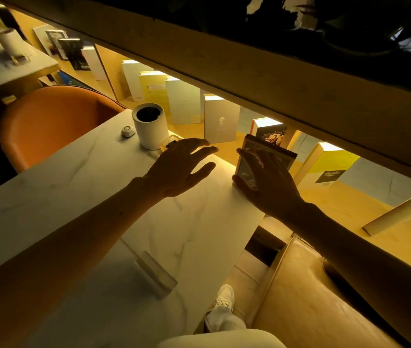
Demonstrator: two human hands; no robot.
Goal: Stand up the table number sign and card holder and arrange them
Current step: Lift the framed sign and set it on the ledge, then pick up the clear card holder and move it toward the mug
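A dark framed table number sign stands upright at the far right edge of the white marble table. My right hand is spread flat against the sign's front face with the fingers apart and the thumb by its lower left corner; it does not wrap the frame. My left hand hovers open over the table to the left of the sign, fingers apart, holding nothing. Near the table's front, a clear acrylic card holder lies beside my left forearm.
A white cylindrical pot stands at the table's far edge with a small white round device on its left and a small yellowish clear object partly under my left fingers. Books line the lit shelf behind. Orange chair left, tan seat right.
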